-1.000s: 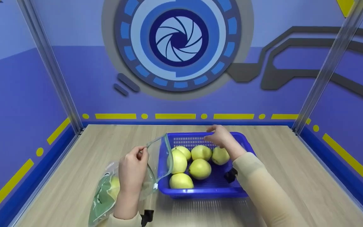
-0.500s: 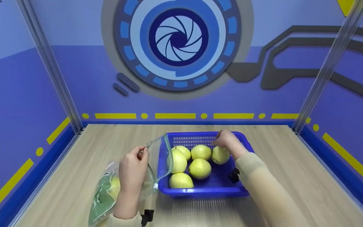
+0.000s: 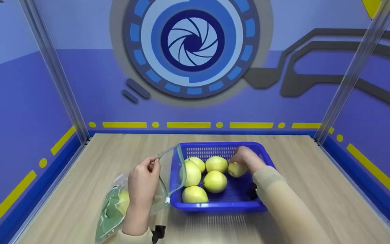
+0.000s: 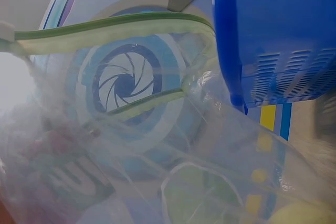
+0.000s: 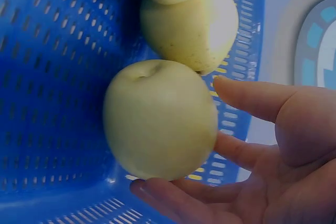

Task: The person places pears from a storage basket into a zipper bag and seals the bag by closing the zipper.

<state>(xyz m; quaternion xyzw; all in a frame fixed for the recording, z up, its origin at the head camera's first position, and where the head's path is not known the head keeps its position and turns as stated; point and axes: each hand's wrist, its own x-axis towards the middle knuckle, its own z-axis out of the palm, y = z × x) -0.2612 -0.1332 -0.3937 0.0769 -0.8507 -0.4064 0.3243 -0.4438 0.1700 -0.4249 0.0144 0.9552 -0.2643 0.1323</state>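
In the head view my left hand (image 3: 144, 179) pinches the rim of a clear zip bag (image 3: 173, 166) with a green-printed front. The bag's mouth gapes toward the blue basket (image 3: 218, 205), and a yellow-green fruit lies inside it. Several yellow-green apples (image 3: 215, 181) lie in the basket. Over its back right corner, my right hand (image 3: 247, 158) reaches down to the rightmost apple (image 5: 160, 121). In the right wrist view its fingers spread beside and below that apple, the thumb standing apart. The left wrist view shows the bag's green zip edge (image 4: 121, 22); that hand is mostly hidden.
The wooden table (image 3: 317, 189) extends around basket and bag. Blue printed panels (image 3: 195, 112) enclose it at the back and sides, with metal posts (image 3: 347, 78) at the corners. A white slider (image 3: 167, 200) sits on the bag's zip, close to the basket's left wall.
My right hand has come down from above the basket's back rim to the rightmost apple. The left hand and the bag have stayed put.
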